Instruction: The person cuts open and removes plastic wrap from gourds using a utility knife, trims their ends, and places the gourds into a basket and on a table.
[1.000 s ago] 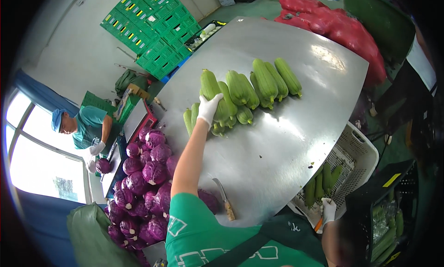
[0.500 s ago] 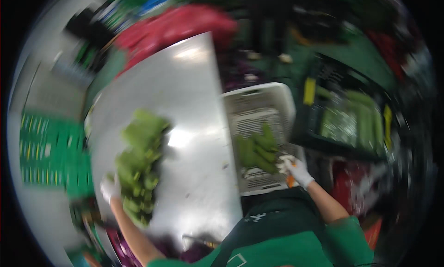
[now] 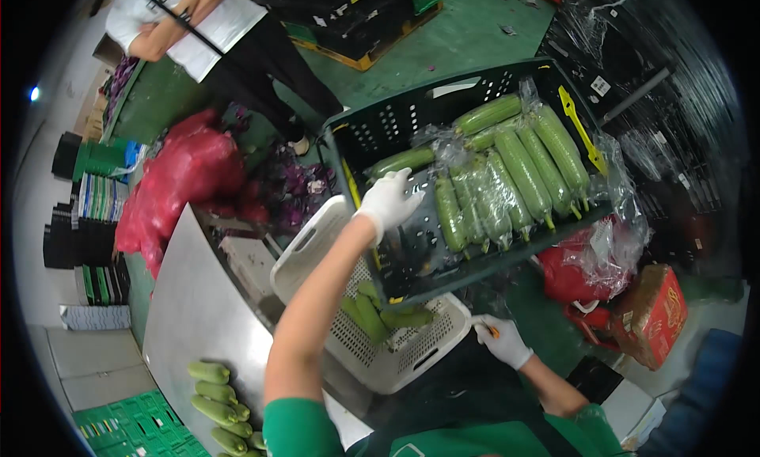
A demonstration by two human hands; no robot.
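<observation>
My left hand point(image 3: 388, 200), in a white glove, reaches into a dark green crate point(image 3: 419, 291) with its fingers stretched out and apart. Its fingertips are beside a long green gourd point(image 3: 404, 162) that lies alone at the crate's left end; whether they touch it I cannot tell. Several more long gourds point(image 3: 522, 172), luffa-like and partly under clear plastic film, fill the crate's right side. Low in front of me, my gloved right hand point(image 3: 503, 342) is closed around a small orange-handled tool point(image 3: 493, 330), mostly hidden. Beside it is a white plastic basket point(image 3: 380, 378) with a few green gourds point(image 3: 366, 314).
A metal table point(image 3: 190, 291) at left bears several gourds point(image 3: 218, 402). Beyond it are red sacks point(image 3: 186, 180) and a standing person point(image 3: 237, 45) with folded arms. To the right lie a red carton point(image 3: 653, 314), a red bag point(image 3: 574, 263) and loose plastic film point(image 3: 625, 180).
The view has swung to the right. My left hand has gone from beside the gourds on the table into the dark crate. My right hand keeps the orange-handled tool near the basket.
</observation>
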